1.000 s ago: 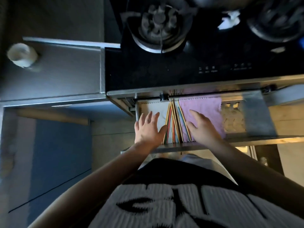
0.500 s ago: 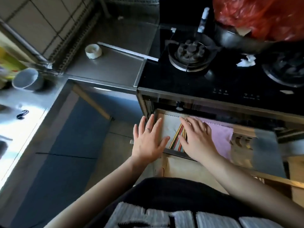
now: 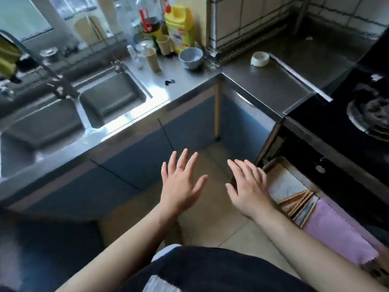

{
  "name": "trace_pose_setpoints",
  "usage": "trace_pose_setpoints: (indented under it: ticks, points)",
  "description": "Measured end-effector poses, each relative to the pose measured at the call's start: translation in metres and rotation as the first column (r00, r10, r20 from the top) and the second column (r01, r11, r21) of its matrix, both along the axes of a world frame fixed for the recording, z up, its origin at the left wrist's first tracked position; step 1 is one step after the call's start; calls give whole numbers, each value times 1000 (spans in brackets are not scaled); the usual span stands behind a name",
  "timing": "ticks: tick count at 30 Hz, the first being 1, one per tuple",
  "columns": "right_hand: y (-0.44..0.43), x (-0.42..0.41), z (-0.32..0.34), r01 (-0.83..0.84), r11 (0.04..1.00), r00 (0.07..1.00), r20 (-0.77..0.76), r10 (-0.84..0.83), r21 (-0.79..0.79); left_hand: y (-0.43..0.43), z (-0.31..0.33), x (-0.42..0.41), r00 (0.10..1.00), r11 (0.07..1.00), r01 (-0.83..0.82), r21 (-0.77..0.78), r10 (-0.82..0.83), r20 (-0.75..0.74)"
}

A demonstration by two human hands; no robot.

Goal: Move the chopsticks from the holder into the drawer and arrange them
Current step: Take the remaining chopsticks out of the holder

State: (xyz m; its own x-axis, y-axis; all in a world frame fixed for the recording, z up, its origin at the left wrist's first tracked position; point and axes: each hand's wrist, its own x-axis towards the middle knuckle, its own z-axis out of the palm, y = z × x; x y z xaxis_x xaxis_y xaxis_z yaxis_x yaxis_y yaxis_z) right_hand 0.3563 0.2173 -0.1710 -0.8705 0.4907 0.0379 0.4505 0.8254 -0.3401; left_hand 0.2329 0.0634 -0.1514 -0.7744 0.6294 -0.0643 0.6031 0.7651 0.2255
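Counted outward from the double sink (image 3: 117,106): two basins lie in it, side by side. Behind its far right corner stand two tan cups (image 3: 152,60), one grey bowl (image 3: 191,57) and one yellow bottle (image 3: 180,28). One small black clip (image 3: 169,82) lies just right of the sink. Farther right, past the counter corner, sits one white dish (image 3: 260,59). Well right of the sink, one gas burner (image 3: 371,116) shows, and below it one open drawer (image 3: 280,163) holding one bundle of chopsticks (image 3: 297,202), too blurred to count, and one pink cloth (image 3: 336,230). Two bare hands (image 3: 181,186) hover, fingers spread.

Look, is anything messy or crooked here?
A little. The chopsticks in the open drawer lie fanned at slightly different angles, not parallel. A small black clip lies loose on the steel counter. Both hands are empty.
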Motion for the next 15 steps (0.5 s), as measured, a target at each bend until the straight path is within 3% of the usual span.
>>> trace_pose_setpoints:
  ticks: [8, 15]
  points:
    - [-106, -101, 23, -400, 916, 916, 3, 400, 36, -152, 13, -39, 926, 926, -375, 31, 376, -39]
    - [-244, -193, 34, -587, 804, 807, -12, 591, 95, -299, 16, -77, 818, 817, -572, 70, 574, -23]
